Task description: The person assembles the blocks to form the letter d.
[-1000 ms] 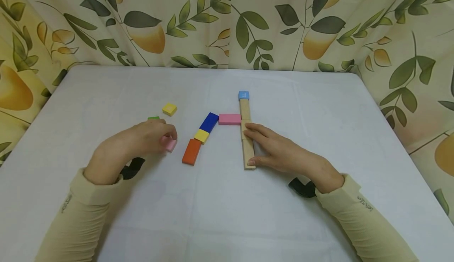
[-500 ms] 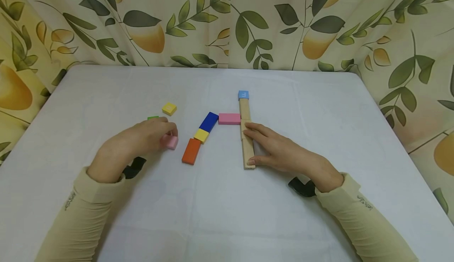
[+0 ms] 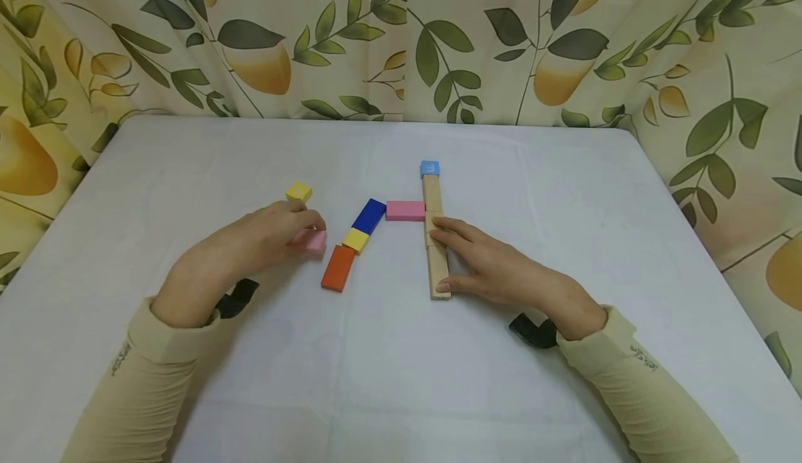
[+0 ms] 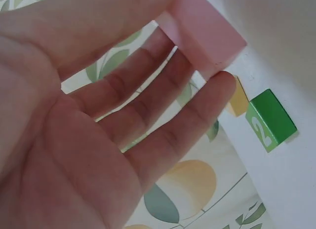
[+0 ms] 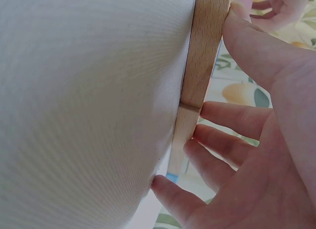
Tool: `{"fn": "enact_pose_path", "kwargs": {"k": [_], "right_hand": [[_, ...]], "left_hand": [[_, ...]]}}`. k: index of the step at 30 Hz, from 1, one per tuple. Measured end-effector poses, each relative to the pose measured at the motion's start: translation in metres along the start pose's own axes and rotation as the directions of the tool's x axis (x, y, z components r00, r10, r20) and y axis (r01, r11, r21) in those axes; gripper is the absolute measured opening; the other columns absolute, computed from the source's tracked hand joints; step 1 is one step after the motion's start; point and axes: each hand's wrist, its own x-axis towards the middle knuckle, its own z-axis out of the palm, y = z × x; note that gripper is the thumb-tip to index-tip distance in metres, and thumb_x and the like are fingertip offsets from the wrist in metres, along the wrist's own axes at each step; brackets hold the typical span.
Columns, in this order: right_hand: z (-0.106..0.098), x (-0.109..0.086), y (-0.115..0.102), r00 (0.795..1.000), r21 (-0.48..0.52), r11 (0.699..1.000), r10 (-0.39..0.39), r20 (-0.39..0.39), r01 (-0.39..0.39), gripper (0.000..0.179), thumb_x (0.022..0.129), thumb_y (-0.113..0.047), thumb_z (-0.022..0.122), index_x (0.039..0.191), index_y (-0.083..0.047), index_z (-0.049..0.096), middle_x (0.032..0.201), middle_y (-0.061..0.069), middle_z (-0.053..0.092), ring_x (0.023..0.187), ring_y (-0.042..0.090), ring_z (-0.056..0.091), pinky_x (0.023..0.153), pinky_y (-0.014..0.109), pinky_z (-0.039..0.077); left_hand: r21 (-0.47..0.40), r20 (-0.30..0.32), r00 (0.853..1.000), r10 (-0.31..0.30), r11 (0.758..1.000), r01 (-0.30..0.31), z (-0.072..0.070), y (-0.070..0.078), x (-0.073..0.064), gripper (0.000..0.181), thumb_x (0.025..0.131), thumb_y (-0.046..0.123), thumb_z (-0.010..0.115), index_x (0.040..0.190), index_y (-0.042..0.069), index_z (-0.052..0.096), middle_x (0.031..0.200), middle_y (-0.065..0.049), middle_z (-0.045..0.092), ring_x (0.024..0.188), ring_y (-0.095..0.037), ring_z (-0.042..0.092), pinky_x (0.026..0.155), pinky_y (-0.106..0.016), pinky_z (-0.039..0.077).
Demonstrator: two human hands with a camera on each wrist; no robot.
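A pink block (image 3: 311,242) is pinched between the thumb and fingers of my left hand (image 3: 250,237), just left of the orange block (image 3: 338,268). The left wrist view shows the same pink block (image 4: 202,31) at the fingertips. My right hand (image 3: 501,261) rests its fingertips and thumb on a straight row of wooden blocks (image 3: 437,268), capped by a light blue block (image 3: 429,168) at the far end. From that row a pink oblong block (image 3: 405,210) reaches left to a dark blue block (image 3: 369,216), then a yellow block (image 3: 356,240) and the orange one.
Beyond my left hand lies a loose yellow block (image 3: 299,191). A green block (image 4: 271,120) marked 2 shows in the left wrist view, mostly hidden from the head view. The white-covered table (image 3: 401,379) meets a leaf-patterned curtain (image 3: 351,38) at the back.
Carrying the pink block, my left hand has shifted right and slightly away, closer to the orange block, and now covers most of the green block. My right hand has stayed in place.
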Motion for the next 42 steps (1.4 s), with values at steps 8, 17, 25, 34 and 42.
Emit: {"fn": "enact_pose_path", "kwargs": {"k": [8,17,25,34,42], "right_hand": [[0.0,0.0,0.0,1.0,0.001,1.0,0.002,0.002,-0.002,0.081,0.089,-0.04,0.073,0.152,-0.007,0.036,0.163,0.009,0.024,0.149,0.031,0.03,0.116,0.051,0.035],[-0.001,-0.001,0.0,1.0,-0.007,1.0,-0.001,-0.003,0.001,0.081,0.089,-0.041,0.072,0.152,-0.007,0.036,0.163,0.009,0.025,0.148,0.031,0.031,0.115,0.051,0.036],[-0.001,0.001,-0.001,1.0,0.0,1.0,-0.001,0.004,0.001,0.081,0.088,-0.039,0.074,0.152,-0.006,0.036,0.163,0.01,0.024,0.148,0.032,0.03,0.115,0.052,0.036],[0.002,0.0,0.0,1.0,0.006,1.0,0.014,0.015,-0.014,0.081,0.088,-0.038,0.074,0.153,-0.006,0.035,0.163,0.01,0.023,0.149,0.033,0.03,0.115,0.052,0.036],[0.0,0.001,-0.001,1.0,0.006,1.0,0.01,0.01,-0.01,0.082,0.088,-0.04,0.073,0.153,-0.007,0.035,0.164,0.01,0.023,0.149,0.032,0.029,0.116,0.052,0.035]], "left_hand": [[-0.002,-0.03,0.998,0.055,0.998,-0.055,-0.001,0.005,-0.001,0.029,0.09,0.001,0.069,0.118,0.008,0.067,0.109,-0.011,0.063,0.099,-0.026,0.059,0.088,-0.041,0.056],[-0.027,0.007,0.999,0.033,0.999,-0.032,-0.001,0.011,0.002,0.035,0.089,0.01,0.074,0.122,0.008,0.066,0.113,-0.011,0.063,0.099,-0.024,0.059,0.086,-0.037,0.057],[-0.035,-0.037,0.992,0.121,0.992,-0.123,-0.002,0.019,0.0,0.033,0.09,0.005,0.071,0.123,0.006,0.067,0.114,-0.013,0.064,0.104,-0.025,0.062,0.089,-0.037,0.057],[0.051,-0.075,0.967,0.243,0.97,-0.239,-0.002,0.029,0.006,0.022,0.094,0.012,0.068,0.115,0.007,0.066,0.099,-0.008,0.064,0.089,-0.019,0.061,0.079,-0.029,0.056],[-0.095,0.014,0.986,0.165,0.982,-0.163,-0.001,0.04,0.016,0.027,0.093,-0.002,0.062,0.118,0.008,0.068,0.103,-0.008,0.065,0.082,-0.016,0.06,0.069,-0.02,0.055]]}}
